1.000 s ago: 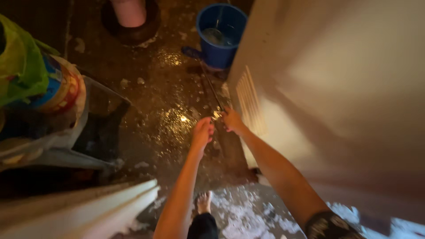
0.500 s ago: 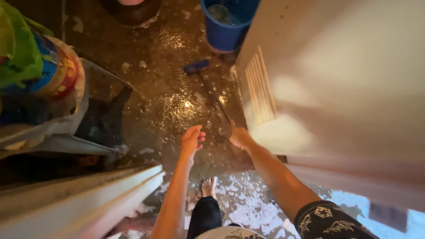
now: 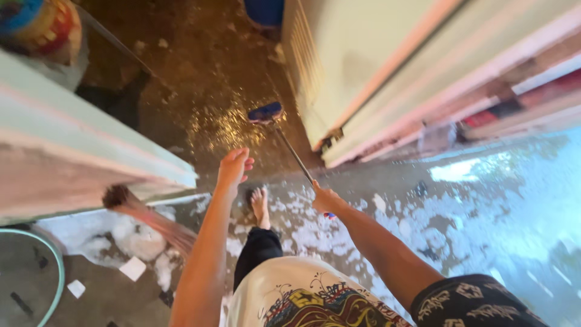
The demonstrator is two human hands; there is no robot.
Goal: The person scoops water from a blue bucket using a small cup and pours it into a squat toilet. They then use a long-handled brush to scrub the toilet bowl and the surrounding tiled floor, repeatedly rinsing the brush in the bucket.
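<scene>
— Where are the hands?

— The right hand (image 3: 327,198) is clenched around the thin metal handle of a long-handled brush (image 3: 284,142), near its lower end (a bit of blue shows just beneath the fist, and I cannot tell what it is). The left hand (image 3: 235,168) holds nothing: fingers loosely spread, palm turned down, hovering above the wet floor (image 3: 200,91) just left of the handle and apart from it.

— And the brush itself?

— Its blue head (image 3: 265,112) rests on the dark, glistening floor inside the doorway, close to the bottom corner of the pale door (image 3: 339,66) that stands open on the right. The handle slants back from the head to the fist.

— What about the ground under the person?

— A bare foot (image 3: 260,204) stands at the threshold, where the brown floor meets grey concrete (image 3: 393,181) patched with white foam (image 3: 315,233). The foam spreads to the right and toward the lower edge of the view.

— Anything to the left?

— A pale wall or door frame (image 3: 78,151) cuts across the left side. At its lower edge lies a straw broom (image 3: 145,215), its bristles toward the foam. A curved green hose or rim (image 3: 48,254) shows at the lower left corner, with small white scraps (image 3: 133,268) nearby.

— And further in?

— A blue bucket (image 3: 264,11) at the top edge, beside the door, and a colourful sack (image 3: 42,24) in the top left corner.
</scene>
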